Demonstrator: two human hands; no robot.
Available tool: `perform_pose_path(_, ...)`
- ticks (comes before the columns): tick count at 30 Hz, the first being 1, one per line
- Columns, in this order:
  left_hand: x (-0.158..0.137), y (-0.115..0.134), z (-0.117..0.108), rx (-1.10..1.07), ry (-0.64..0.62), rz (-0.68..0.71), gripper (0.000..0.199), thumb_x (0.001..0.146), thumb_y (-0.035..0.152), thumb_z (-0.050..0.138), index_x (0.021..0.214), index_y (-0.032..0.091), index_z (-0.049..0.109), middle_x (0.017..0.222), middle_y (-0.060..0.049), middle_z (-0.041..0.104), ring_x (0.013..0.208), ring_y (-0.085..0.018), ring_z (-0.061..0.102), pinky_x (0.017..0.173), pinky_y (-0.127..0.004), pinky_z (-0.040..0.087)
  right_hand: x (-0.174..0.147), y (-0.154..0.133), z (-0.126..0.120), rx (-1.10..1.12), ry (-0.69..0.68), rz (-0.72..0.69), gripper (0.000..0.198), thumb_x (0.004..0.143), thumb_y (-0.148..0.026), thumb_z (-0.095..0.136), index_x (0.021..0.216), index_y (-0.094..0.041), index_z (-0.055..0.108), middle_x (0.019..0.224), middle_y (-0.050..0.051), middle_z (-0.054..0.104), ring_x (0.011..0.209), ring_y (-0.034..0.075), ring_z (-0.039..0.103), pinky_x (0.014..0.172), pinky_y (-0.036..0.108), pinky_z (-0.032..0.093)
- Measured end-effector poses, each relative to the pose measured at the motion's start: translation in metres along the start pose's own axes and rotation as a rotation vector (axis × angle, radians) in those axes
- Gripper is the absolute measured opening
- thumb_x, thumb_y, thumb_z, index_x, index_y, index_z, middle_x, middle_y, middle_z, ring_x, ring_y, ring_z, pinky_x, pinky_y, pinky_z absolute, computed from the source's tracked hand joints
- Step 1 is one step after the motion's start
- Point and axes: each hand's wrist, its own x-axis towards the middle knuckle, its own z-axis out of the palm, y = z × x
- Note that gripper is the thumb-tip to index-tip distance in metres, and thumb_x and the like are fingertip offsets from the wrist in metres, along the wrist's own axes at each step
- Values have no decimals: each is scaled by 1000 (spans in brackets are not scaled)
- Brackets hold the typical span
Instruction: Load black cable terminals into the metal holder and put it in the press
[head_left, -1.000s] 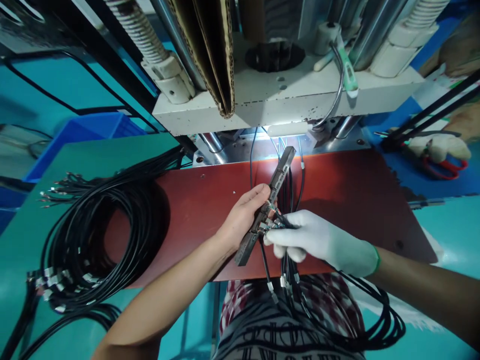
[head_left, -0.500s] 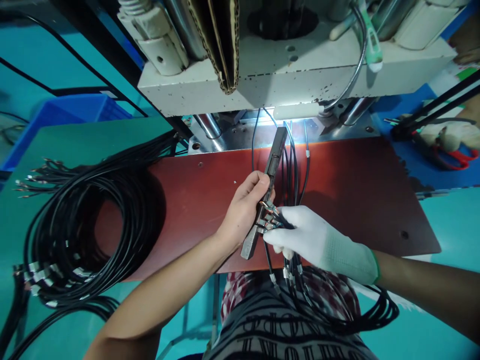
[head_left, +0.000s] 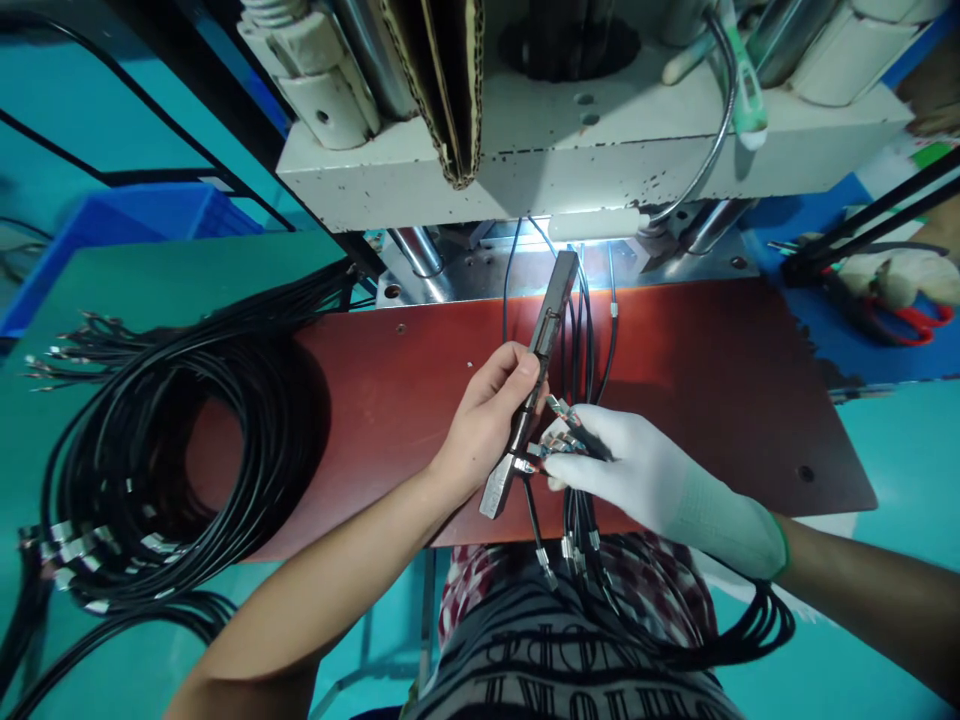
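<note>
Our gloved right hand (head_left: 637, 470) slid lower along the metal bar (head_left: 534, 385), pinching cable ends (head_left: 559, 440), while our left hand (head_left: 487, 420) grips the bar.

A red-brown board (head_left: 697, 400) is laid on the teal bench (head_left: 142, 290), and coiled black cables (head_left: 165, 450) are spread across both.

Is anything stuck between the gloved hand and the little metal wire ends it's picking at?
Nothing visible is. The gloved right hand already has its fingertips on the metal wire ends, right beside the long metal bar that the bare left hand grips. The black cables hang down below the hands, not between them.
</note>
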Motion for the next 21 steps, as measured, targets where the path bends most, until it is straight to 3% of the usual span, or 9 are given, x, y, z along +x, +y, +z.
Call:
perform_pose_path(3,0,0,-1,-17,-23,-1,28,92,39,53,76,19,44,63,6,46,50,-5,39,49,-17,34,0,2,-2,-79,63,-45,16,82,-31,64,76,-17,60,66,-4,56,63,10,48,56,22,35)
perform_pose_path(10,-1,-1,-2,-8,-49,-42,28,90,43,55,77,19,45,61,5,48,46,-5,40,45,-17,34,3,11,-2,-138,141,-94,26,73,-36,72,69,-18,54,61,-5,54,59,10,45,51,21,33)
perform_pose_path(21,-1,0,0,-32,-40,-27,30,86,43,60,75,19,46,68,5,46,49,-4,41,47,-17,36,10,7,3,-126,33,-91,31,83,-39,60,63,-17,52,58,-5,42,57,9,37,50,24,26)
